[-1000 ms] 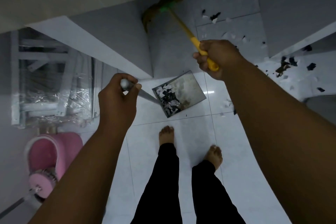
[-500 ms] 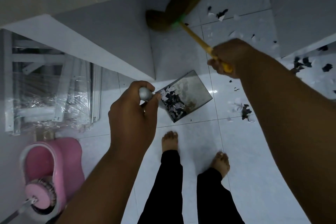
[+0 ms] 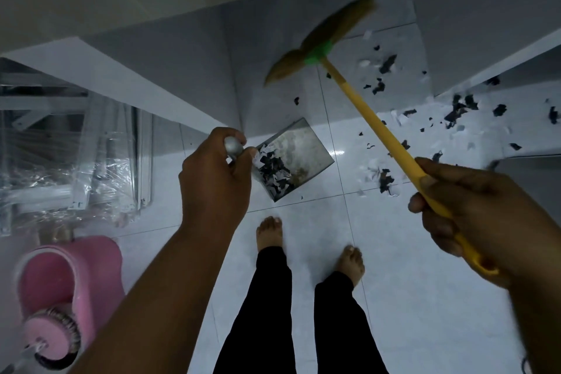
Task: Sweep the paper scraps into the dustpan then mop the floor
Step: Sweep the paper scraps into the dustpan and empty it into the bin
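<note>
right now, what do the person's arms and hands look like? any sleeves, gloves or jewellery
Both are bare. The left hand and right hand wear no gloves, and no ring, watch or bracelet shows. No sleeve shows on the left forearm or right forearm up to the frame's edge. Lower down are black trousers and bare feet.

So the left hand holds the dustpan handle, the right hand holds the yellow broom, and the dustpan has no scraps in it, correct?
Not quite. The head view shows that the dustpan already holds black and white paper scraps. The rest stands: the left hand grips its handle, and the right hand grips the yellow broom.
</note>
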`<state>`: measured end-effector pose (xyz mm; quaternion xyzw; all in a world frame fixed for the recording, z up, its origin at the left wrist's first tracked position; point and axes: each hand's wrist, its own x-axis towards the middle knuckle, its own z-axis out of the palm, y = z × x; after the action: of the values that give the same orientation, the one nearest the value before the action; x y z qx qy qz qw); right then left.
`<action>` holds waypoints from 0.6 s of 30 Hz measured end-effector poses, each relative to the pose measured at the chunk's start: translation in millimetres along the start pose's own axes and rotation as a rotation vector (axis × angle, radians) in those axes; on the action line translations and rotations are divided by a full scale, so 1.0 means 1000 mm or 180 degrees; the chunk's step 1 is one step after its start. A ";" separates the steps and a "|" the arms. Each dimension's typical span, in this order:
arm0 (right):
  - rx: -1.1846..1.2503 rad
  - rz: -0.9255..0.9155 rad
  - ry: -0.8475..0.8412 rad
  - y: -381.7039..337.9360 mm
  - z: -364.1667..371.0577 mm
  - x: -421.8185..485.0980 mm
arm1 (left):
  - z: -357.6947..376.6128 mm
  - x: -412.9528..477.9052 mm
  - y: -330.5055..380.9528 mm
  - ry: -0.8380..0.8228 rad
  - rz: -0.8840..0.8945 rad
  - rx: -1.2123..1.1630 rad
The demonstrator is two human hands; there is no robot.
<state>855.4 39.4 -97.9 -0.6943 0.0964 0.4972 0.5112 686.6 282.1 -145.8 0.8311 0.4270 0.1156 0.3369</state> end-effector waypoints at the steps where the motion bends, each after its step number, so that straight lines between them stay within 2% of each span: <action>1: 0.0025 -0.0042 -0.0027 -0.008 0.003 0.007 | -0.001 0.000 0.000 0.0009 0.0022 0.0027; 10: -0.0189 -0.0184 -0.0327 -0.106 0.098 0.198 | 0.004 0.010 0.005 0.0221 0.0111 0.0219; 14: -0.0220 -0.0065 -0.0209 -0.118 0.122 0.249 | 0.005 0.023 0.005 0.0253 0.0096 0.0151; 18: -0.0392 0.0126 0.0067 -0.109 0.114 0.278 | 0.006 0.030 0.005 0.0157 0.0175 0.0188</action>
<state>992.6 285.4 -248.5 -0.7277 0.0848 0.5049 0.4565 710.3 301.0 -149.7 0.8491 0.4154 0.1326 0.2983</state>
